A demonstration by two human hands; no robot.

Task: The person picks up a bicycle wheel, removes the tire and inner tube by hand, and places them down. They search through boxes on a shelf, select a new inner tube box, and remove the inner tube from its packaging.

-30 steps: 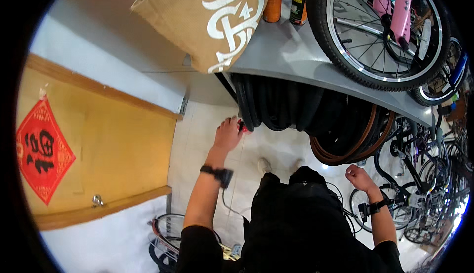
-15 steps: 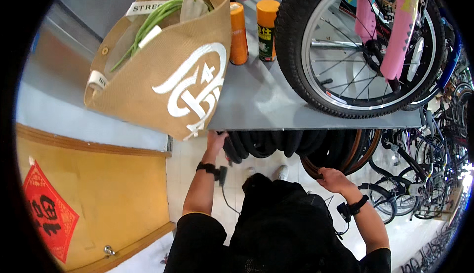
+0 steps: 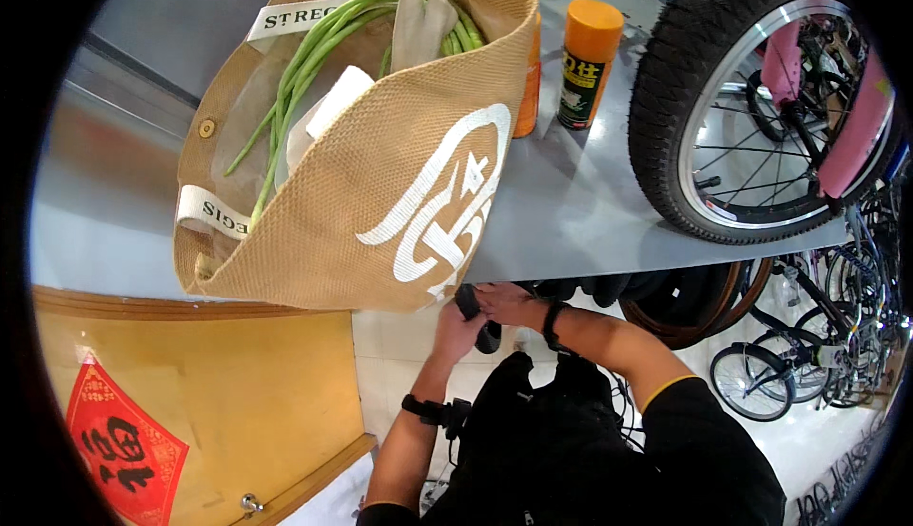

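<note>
Below the front edge of the grey table, a row of black bicycle tires point(image 3: 607, 288) hangs down. My left hand point(image 3: 458, 334) is closed round one black tire point(image 3: 488, 338) at the left end of the row. Right beside it, my right hand point(image 3: 509, 304) reaches across and touches the same tire. Its fingertips are partly hidden by that tire and the left hand, so its hold is unclear. Farther right hang brown-edged tires point(image 3: 699, 312), apart from both hands.
On the table point(image 3: 580, 231) stand a tan bag point(image 3: 342, 231) with green beans, two orange-capped spray cans point(image 3: 592, 60) and a pink-forked bicycle's wheel point(image 3: 666, 160). A yellow door point(image 3: 276, 402) is at the left; several bicycles point(image 3: 761, 374) stand at the right.
My right hand has left the brown-edged tires and moved left to join my left hand. My left hand has come lower, with a tire in it. The view has shifted left.
</note>
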